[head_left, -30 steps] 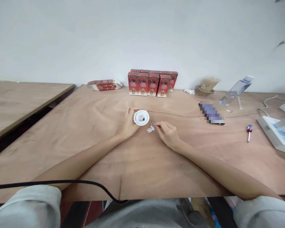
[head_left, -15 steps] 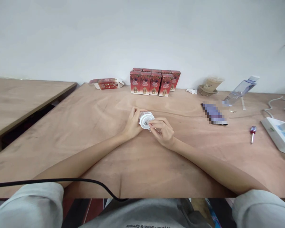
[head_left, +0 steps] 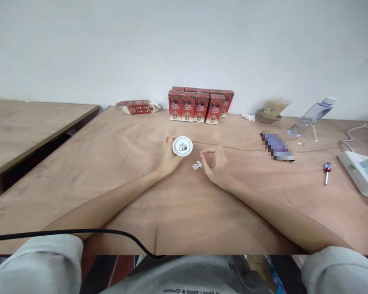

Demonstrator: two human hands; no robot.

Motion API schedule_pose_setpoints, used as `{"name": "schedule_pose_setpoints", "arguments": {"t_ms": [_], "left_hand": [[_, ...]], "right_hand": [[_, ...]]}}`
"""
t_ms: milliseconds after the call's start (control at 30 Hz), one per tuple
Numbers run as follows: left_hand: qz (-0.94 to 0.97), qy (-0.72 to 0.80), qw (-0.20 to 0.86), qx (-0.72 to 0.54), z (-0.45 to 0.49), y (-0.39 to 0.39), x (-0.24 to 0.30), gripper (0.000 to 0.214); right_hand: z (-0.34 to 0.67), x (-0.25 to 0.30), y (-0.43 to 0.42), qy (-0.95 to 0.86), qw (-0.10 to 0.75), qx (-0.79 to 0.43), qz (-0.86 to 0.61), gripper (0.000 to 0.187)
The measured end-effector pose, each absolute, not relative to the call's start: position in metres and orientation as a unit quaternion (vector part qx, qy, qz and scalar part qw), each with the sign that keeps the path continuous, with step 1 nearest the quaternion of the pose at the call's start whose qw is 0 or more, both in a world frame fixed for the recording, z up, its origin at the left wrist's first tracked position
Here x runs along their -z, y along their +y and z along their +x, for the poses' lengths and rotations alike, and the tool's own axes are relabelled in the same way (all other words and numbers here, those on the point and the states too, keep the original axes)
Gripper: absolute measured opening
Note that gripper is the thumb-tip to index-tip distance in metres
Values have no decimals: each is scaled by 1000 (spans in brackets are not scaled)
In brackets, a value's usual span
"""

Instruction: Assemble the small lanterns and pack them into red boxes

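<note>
My left hand (head_left: pixel 168 160) is wrapped around a white round dish-like piece (head_left: pixel 182 146), its open face turned up toward me. Small silvery parts lie or sit inside its recess; I cannot make out exactly what they are. My right hand (head_left: pixel 216 165), a little to the right and apart from it, pinches a thin wire-like strand between thumb and fingertips. Below the strand is a small white flat cut-out piece (head_left: pixel 197 165), seemingly hanging from it. Another thin metal-looking bit shows by the curled fingers.
Red printed boxes (head_left: pixel 188 106) stand at the wall, with an opened red carton (head_left: pixel 139 107) to their left. To the right are a phone (head_left: pixel 277 147), a cup (head_left: pixel 276 108), a tilted bottle (head_left: pixel 314 116), a screwdriver (head_left: pixel 327 168) and a power strip (head_left: pixel 360 171). A black cable (head_left: pixel 110 231) crosses in front.
My right hand has drawn away from the white round piece, and the strand with the small white cut-out now shows. My left hand has tipped the round piece and shifted it slightly up and left.
</note>
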State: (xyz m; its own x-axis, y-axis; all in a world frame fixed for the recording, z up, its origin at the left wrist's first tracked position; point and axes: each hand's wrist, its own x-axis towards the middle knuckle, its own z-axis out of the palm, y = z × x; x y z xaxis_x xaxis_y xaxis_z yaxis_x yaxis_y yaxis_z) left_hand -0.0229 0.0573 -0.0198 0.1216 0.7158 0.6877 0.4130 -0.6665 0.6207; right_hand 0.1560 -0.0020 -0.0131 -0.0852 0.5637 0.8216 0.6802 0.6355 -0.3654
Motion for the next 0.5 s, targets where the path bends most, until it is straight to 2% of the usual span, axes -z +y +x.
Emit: {"name": "schedule_pose_setpoints", "arguments": {"t_ms": [133, 233, 367, 500], "left_hand": [[682, 404, 197, -577, -22, 66, 30, 40], [686, 399, 201, -574, -23, 68, 34, 39], [690, 395, 191, -576, -24, 67, 33, 38], [703, 390, 167, -571, -23, 64, 29, 36]], "right_hand": [[167, 10, 2, -776, 404, -58, -480, 27], [169, 10, 3, -784, 361, -94, -495, 37], [168, 11, 1, -793, 345, -99, -492, 38], [167, 11, -1, -793, 338, -104, -496, 29]]}}
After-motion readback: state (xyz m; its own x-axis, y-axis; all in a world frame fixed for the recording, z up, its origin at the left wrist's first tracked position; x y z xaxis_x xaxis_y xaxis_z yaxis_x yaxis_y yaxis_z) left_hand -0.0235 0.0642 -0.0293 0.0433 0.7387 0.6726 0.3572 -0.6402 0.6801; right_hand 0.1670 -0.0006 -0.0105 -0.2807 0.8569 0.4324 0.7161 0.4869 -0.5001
